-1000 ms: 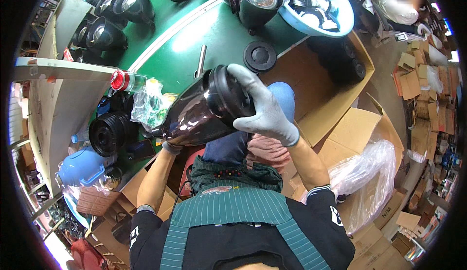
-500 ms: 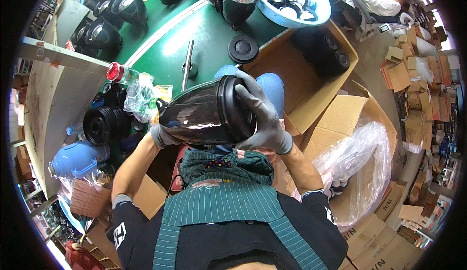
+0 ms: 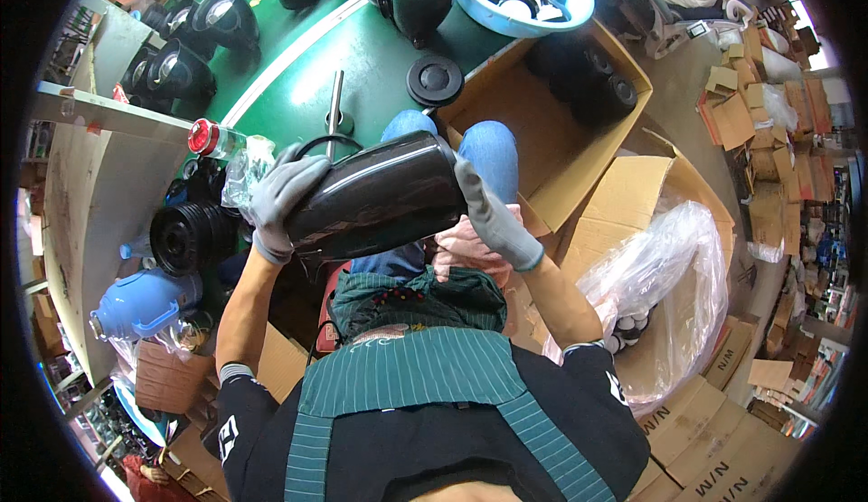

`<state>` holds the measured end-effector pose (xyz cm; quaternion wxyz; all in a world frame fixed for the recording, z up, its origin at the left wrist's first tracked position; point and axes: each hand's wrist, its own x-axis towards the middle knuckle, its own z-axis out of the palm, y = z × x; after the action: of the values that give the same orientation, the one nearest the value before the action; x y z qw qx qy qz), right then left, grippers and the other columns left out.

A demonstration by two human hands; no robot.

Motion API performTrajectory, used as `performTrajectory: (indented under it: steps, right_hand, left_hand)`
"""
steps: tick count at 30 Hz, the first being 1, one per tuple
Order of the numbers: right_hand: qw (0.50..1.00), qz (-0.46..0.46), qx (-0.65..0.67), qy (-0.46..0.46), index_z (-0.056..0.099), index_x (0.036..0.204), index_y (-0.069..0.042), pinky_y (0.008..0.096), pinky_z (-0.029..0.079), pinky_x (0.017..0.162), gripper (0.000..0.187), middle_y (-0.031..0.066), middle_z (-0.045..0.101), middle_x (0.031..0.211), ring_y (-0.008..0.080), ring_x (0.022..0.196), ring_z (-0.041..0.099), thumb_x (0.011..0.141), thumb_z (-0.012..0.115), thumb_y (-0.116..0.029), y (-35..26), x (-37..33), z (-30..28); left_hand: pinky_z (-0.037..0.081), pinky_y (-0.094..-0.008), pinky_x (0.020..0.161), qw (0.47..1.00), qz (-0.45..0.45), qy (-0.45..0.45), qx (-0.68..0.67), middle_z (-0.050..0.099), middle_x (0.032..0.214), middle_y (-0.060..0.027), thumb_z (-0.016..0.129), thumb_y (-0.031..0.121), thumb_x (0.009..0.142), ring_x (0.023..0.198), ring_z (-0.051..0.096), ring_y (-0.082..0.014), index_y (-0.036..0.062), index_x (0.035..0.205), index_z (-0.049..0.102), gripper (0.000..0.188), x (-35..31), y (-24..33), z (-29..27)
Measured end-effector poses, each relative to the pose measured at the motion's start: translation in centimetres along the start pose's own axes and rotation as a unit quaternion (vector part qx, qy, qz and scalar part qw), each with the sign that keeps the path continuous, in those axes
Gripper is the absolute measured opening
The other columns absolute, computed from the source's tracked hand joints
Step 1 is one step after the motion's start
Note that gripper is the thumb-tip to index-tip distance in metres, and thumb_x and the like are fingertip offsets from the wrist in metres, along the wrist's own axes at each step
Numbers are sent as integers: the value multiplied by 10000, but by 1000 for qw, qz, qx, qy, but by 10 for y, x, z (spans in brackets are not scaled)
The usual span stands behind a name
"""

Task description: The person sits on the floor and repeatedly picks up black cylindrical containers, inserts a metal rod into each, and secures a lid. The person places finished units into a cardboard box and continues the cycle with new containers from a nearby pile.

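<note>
A glossy black jug (image 3: 380, 197) lies on its side above my lap, held between my two gloved hands. My left hand (image 3: 282, 197) is closed round its left end, by the thin looped handle on the upper side. Against the right end, my right hand (image 3: 495, 222) presses with fingers nearly straight; some fingertips are hidden behind the jug. Below, a pink cloth (image 3: 475, 249) rests on my lap. Just beyond the jug, an upright metal rod (image 3: 335, 104) and a round black disc (image 3: 435, 80) are at the green table's near edge.
More black jugs (image 3: 422, 0) stand on the green table (image 3: 298, 82), near a pale blue basin (image 3: 529, 28) of small parts. To my right is a cardboard box (image 3: 502, 168) with black cylinders; nearer, another box holds clear plastic (image 3: 651, 276). A blue flask (image 3: 145, 301) is at left.
The jug has turned in my hands: its wide ridged end no longer faces my right hand, and its handle now shows. My left hand has moved up over its left end.
</note>
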<state>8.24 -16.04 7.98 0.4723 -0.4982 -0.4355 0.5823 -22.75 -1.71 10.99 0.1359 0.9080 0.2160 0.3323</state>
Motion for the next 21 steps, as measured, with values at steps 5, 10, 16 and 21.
performTrajectory:
  steps: [5,10,16,21]
  right_hand:
    - [907,-318,-274,-7,103,1749,-2,481,181,1333,1149,321,144,1784,485,1655,185,1017,454,-816,-5,5,-1]
    - [990,-137,6,36,240,1710,25,419,284,1298,861,277,397,1683,379,1565,405,1142,434,-591,1,18,10]
    - [998,-28,-62,7,209,1728,1,380,270,1307,705,260,331,1734,330,1607,347,1210,280,-472,-25,0,10]
    - [941,-306,-146,19,192,1744,-30,407,231,1323,711,243,260,1773,316,1641,276,1204,263,-487,-23,2,15]
  left_hand:
    - [581,-365,1006,841,-371,27,-393,784,1191,-130,711,87,945,1088,755,-250,-27,1294,739,369,-93,-49,48]
    - [575,-452,1070,965,-206,-8,-165,774,1252,-178,773,233,906,1097,770,-288,11,1359,701,509,-20,7,12]
    - [571,-461,1068,985,-113,6,-133,794,1184,-178,845,221,830,1086,784,-323,21,1275,763,495,-10,10,1]
    - [582,-372,1008,780,-402,33,-479,799,1190,-133,764,138,916,1091,754,-201,-25,1272,751,392,-58,-1,48]
